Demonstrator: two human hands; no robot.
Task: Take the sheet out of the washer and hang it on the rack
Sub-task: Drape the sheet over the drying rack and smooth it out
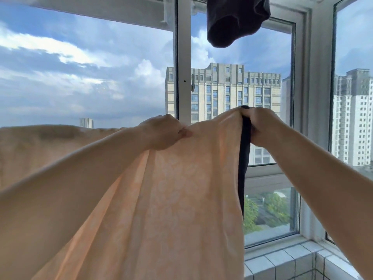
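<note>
The peach sheet (161, 199) is held up in front of the window (183, 57), and more of it trails off to the left. The left hand (161, 134) pinches its top edge with curled fingers. The right hand (260, 126) grips the top corner, where a dark strip (244, 158) runs down the edge. A dark cloth (236, 19) hangs above.

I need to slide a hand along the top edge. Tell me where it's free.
Free: the draped sheet edge left of the left hand. Crowded: the short span between both hands, and the right hand, gripping the dark trim.
</note>
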